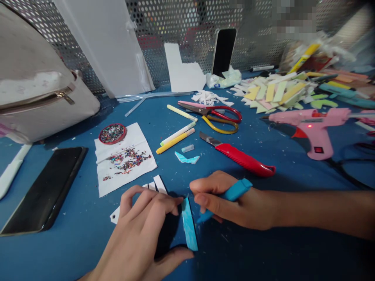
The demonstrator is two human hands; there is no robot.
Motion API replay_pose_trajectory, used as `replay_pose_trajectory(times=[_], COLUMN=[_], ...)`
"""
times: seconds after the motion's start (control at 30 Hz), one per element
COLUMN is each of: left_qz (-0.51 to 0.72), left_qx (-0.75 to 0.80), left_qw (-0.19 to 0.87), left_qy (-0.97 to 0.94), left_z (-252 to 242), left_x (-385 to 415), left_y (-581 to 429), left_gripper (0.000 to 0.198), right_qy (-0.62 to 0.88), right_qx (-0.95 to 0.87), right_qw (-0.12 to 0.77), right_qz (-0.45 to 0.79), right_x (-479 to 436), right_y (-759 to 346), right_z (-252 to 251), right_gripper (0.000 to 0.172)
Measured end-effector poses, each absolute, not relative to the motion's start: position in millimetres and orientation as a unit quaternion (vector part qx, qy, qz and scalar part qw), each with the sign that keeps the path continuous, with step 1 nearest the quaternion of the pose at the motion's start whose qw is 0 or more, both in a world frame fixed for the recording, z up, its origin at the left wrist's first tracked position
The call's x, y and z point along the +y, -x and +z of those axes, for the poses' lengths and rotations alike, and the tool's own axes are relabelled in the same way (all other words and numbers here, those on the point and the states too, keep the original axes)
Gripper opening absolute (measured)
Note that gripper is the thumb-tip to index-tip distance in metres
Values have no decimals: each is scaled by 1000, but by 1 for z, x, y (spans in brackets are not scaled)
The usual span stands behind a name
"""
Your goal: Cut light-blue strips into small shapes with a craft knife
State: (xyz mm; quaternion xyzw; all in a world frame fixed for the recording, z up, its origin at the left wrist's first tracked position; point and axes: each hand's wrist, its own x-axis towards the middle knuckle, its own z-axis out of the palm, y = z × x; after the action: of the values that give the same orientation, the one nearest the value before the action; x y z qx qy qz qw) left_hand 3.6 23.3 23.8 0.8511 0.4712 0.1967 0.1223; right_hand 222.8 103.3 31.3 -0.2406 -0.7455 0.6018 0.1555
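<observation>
My left hand (143, 226) steadies a narrow strip coloured light blue (190, 226) on the table, fingertips at its far end and thumb at its near end. In my right hand (231, 203) is a blue marker (239, 189), gripped like a pen. Its tip points down just right of the strip, apparently without touching it. White cut pieces (159, 184) lie partly hidden beyond my left fingers. A curved light-blue scrap (187, 158) and a small marker cap (188, 148) lie farther back.
A red-handled cutter (246, 160) lies with its blade out beyond my right hand. Scissors (211, 112), a pink glue gun (315, 127), paper with beads (125, 162), a phone (43, 191) and a heap of foam scraps (275, 91) surround the work area.
</observation>
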Motion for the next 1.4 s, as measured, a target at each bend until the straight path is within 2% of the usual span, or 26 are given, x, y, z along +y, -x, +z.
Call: replay_pose_trajectory(times=[1.4], left_qz=[202], left_qx=[483], left_qw=[133], left_qy=[-842], left_z=[23], left_x=[22], left_y=[-4], left_gripper=[48], right_qy=[273], right_qx=[-731], right_qw=[163], right_qz=[604], right_x=[104], right_y=[-221], right_z=[33], right_gripper=[40])
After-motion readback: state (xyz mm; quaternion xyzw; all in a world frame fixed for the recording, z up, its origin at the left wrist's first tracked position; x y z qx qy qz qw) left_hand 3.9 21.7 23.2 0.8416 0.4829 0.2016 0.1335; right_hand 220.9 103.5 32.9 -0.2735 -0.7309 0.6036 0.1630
